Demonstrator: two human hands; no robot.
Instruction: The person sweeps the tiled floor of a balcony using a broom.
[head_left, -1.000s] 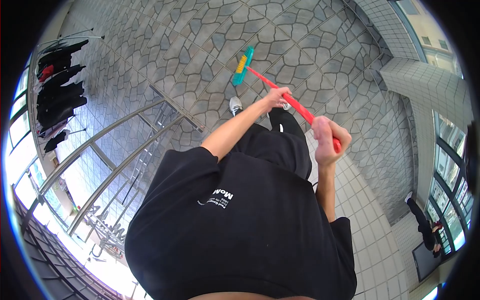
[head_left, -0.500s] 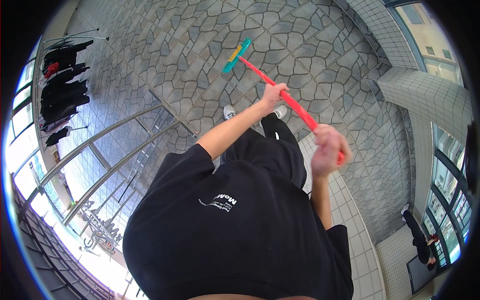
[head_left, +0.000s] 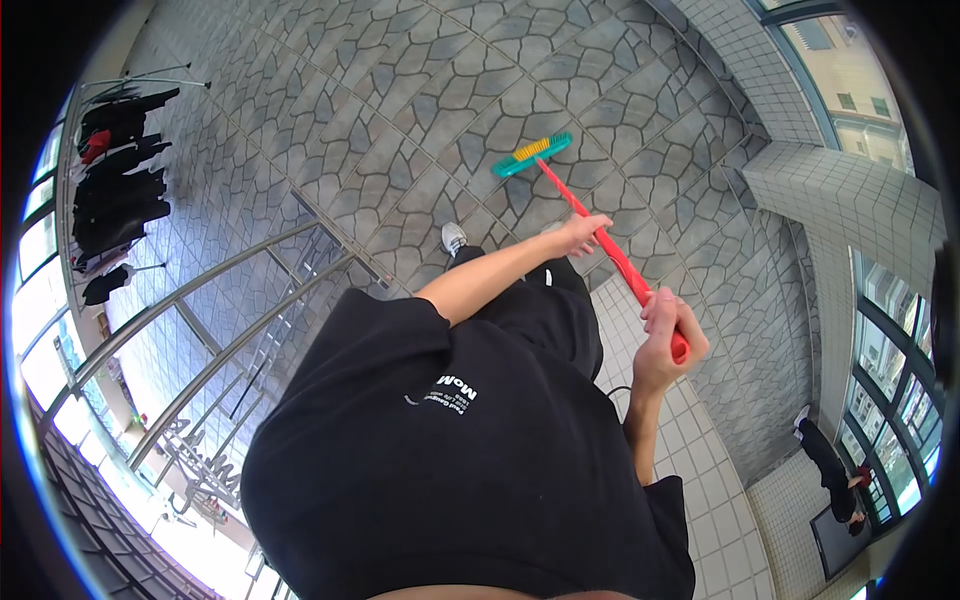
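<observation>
A broom with a red handle (head_left: 622,262) slants across the space ahead of my body. Its teal head (head_left: 515,165), with yellow and green bristles, is down at the stone-patterned floor in front of my feet. Partway along the handle, my left hand (head_left: 582,235) is closed around it, arm stretched across my body. My right hand (head_left: 670,338) grips the upper end, with the red tip showing below the curled fingers. One light-coloured shoe (head_left: 453,237) shows beyond my dark trousers; my other foot is mostly hidden behind my left arm.
Metal railings (head_left: 225,350) run along the left. Farther left, dark clothes (head_left: 122,190) hang on a rack. A tiled wall and ledge (head_left: 830,190) with windows line the right side. Another person (head_left: 826,465) is at the far lower right.
The broom head has swung right and nearer to me, its angle turning. My left hand has moved right and closer along with it; my right hand has shifted slightly toward my body.
</observation>
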